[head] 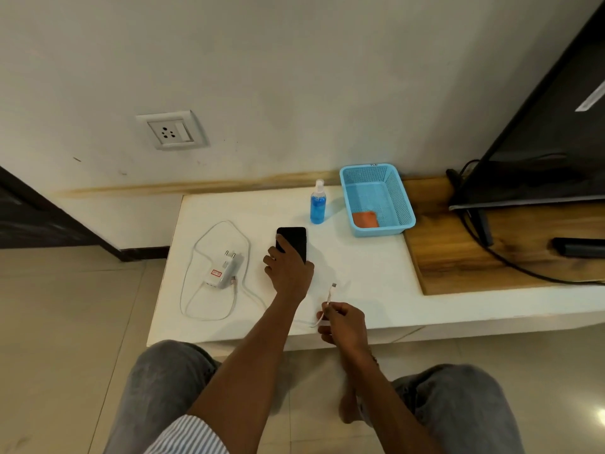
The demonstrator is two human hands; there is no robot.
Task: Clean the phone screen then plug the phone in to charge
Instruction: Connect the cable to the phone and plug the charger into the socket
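A black phone (pixel 294 239) lies flat on the white table (pixel 360 273), and my left hand (pixel 288 267) rests on its near end, gripping it. To the right, near the table's front edge, my right hand (pixel 342 322) pinches the white charging cable (pixel 330 298) just behind its plug, which points up and away. The cable loops left across the table to a white charger adapter (pixel 224 270) lying on its side with its pins up. A wall socket (pixel 172 130) sits on the wall above the table's left end.
A spray bottle (pixel 317 204) with blue liquid stands behind the phone. A blue plastic basket (pixel 376 198) holding an orange cloth (pixel 365 219) sits to its right. Further right are a wooden board (pixel 458 257), a TV (pixel 540 142) with black cables, and a dark remote (pixel 579 247).
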